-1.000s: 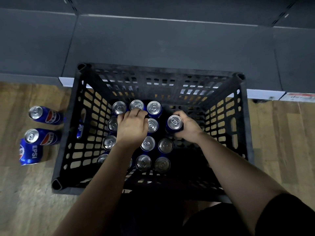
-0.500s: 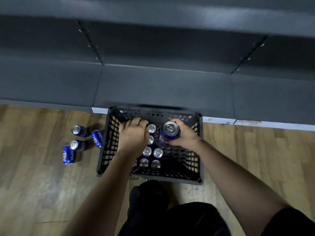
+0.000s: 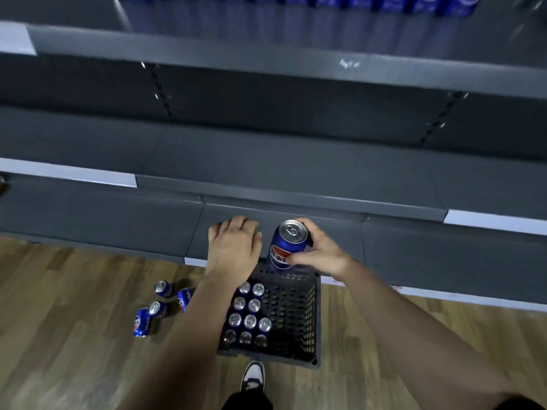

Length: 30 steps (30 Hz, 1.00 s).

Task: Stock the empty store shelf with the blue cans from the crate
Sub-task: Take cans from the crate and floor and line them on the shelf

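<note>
My right hand (image 3: pixel 321 257) grips a blue can (image 3: pixel 288 244) by its side, upright, above the far edge of the black crate (image 3: pixel 299 315). My left hand (image 3: pixel 233 247) hovers beside it with its back to the camera and fingers curled down; anything under the palm is hidden. Several blue cans (image 3: pixel 250 321) stand in the crate's left half. Both hands are in front of the lowest dark shelf (image 3: pixel 118 214). A bare grey shelf (image 3: pixel 266 161) sits just above it.
Several loose blue cans (image 3: pixel 157 312) lie on the wooden floor left of the crate. My shoe (image 3: pixel 252 377) is at the crate's near edge. The top shelf (image 3: pixel 296 13) holds a blurred row of blue cans.
Both hands rose out of the crate to the height of the lowest shelf, the right one carrying a can. The view pulled back and tilted up, showing more shelves.
</note>
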Each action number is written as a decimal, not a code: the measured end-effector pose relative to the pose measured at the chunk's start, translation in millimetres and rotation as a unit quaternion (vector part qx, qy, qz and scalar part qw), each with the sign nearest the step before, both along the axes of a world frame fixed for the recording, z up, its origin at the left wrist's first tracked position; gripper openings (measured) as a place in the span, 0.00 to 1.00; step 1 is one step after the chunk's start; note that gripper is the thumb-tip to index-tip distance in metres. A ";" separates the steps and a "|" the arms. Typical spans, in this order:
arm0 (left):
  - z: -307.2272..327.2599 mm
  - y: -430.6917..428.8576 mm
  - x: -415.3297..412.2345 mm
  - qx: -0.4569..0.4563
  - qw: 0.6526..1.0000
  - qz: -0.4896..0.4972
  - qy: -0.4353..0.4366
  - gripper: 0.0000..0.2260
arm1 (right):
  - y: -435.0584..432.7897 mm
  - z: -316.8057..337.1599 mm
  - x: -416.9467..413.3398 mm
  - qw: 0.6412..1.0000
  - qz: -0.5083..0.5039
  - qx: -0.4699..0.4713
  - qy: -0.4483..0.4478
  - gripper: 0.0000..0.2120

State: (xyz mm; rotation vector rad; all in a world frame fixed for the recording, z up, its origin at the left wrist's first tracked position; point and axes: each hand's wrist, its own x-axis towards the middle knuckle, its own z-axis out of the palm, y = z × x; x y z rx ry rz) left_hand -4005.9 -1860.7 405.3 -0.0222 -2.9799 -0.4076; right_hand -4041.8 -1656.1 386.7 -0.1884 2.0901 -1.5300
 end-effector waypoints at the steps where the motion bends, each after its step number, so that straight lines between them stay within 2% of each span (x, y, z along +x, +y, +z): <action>1: 15.1 -0.8 -0.8 -0.002 1.000 0.004 0.008 0.14 | -0.7 16.7 -1.5 1.000 0.000 -0.008 0.005 0.29; 9: 106.7 -16.8 -13.6 -0.007 0.995 0.014 0.097 0.12 | -16.1 122.8 -19.2 0.993 -0.034 -0.083 0.082 0.26; 13: 137.2 -37.4 -23.9 -0.005 0.992 0.020 0.128 0.12 | -31.4 166.2 -31.8 0.988 -0.036 -0.092 0.116 0.24; 16: 155.8 -58.1 -37.7 0.000 0.988 0.019 0.150 0.13 | -51.2 193.5 -43.6 0.984 -0.039 -0.097 0.146 0.26; 19: 173.7 -83.8 -57.9 0.009 0.984 0.011 0.177 0.13 | -77.2 220.1 -57.4 0.977 -0.057 -0.109 0.173 0.29; 24: 206.1 -140.6 -98.6 0.007 0.981 -0.013 0.192 0.13 | -130.4 262.4 -87.5 0.968 -0.083 -0.106 0.212 0.29; 30: 228.6 -222.3 -149.0 -0.008 0.981 -0.032 0.192 0.15 | -205.4 294.1 -132.6 0.941 -0.146 -0.147 0.268 0.28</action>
